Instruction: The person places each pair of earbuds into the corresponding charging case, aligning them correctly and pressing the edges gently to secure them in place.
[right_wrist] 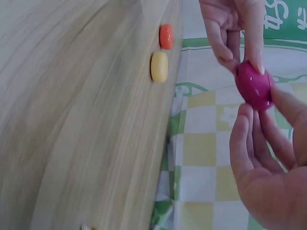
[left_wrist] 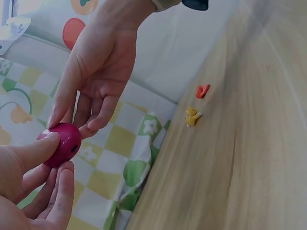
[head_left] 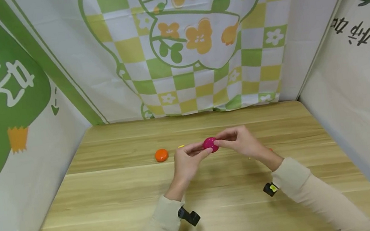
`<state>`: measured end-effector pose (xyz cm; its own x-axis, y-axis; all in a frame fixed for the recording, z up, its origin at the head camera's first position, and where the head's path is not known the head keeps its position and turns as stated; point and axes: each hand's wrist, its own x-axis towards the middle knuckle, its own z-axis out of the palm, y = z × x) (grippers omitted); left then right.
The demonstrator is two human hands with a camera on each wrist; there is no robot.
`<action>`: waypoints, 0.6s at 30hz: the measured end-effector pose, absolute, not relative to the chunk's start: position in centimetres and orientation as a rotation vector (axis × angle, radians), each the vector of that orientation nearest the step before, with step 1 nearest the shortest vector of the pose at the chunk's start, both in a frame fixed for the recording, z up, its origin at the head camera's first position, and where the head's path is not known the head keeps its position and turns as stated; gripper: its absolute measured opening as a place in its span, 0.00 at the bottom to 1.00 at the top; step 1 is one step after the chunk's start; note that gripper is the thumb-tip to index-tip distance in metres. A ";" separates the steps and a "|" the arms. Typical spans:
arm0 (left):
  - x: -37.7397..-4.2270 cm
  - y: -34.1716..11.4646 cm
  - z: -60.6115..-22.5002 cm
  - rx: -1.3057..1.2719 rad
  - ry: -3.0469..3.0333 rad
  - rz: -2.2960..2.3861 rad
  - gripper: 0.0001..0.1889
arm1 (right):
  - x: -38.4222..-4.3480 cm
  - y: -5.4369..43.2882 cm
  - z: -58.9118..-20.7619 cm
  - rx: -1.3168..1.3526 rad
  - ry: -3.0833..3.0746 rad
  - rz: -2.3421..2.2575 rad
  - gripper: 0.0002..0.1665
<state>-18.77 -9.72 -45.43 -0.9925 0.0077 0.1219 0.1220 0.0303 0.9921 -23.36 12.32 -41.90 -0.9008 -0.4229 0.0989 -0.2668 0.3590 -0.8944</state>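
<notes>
A glossy magenta round case [head_left: 211, 144] is held between both hands above the table. My left hand [head_left: 185, 163] pinches its left side with thumb and fingers. From the right, thumb and fingertips of my right hand [head_left: 245, 143] pinch it too. In the left wrist view the magenta case [left_wrist: 66, 143] shows a small dark slot on its edge. The right wrist view shows its smooth, shiny rounded side, with fingertips of both hands on it.
Left of the hands, an orange round case [head_left: 161, 155] and a yellow one [right_wrist: 159, 67] lie on the wooden table [head_left: 112, 203]. Small yellow pieces [left_wrist: 192, 116] and a red-orange piece [left_wrist: 202, 91] lie on the right. Printed cloth [head_left: 184, 80] hangs behind the table.
</notes>
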 end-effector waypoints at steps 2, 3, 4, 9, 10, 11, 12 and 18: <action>-19.4 -9.7 -45.6 -0.094 -2.208 -2.098 0.16 | -23.6 11.7 -42.3 -0.532 2.487 -1.607 0.16; -19.8 -9.7 -45.7 -0.071 -2.220 -2.077 0.16 | -23.9 11.4 -42.4 -0.482 2.500 -1.622 0.17; -20.2 -9.6 -45.7 -0.046 -2.235 -2.054 0.16 | -24.2 11.1 -42.6 -0.431 2.506 -1.639 0.17; -22.9 -9.4 -45.9 0.071 -2.317 -1.874 0.15 | -26.3 9.7 -43.2 -0.239 2.507 -1.699 0.20; -23.5 -9.4 -45.8 0.087 -2.334 -1.834 0.15 | -26.8 9.5 -43.4 -0.206 2.504 -1.716 0.21; -24.0 -9.3 -45.8 0.100 -2.352 -1.792 0.15 | -27.2 9.3 -43.5 -0.178 2.504 -1.727 0.21; -24.6 -9.2 -45.7 0.105 -2.368 -1.758 0.14 | -27.7 9.0 -43.7 -0.149 2.507 -1.742 0.22; -27.5 -8.8 -45.6 0.116 -2.457 -1.575 0.12 | -30.1 7.8 -44.6 -0.020 2.594 -1.764 0.19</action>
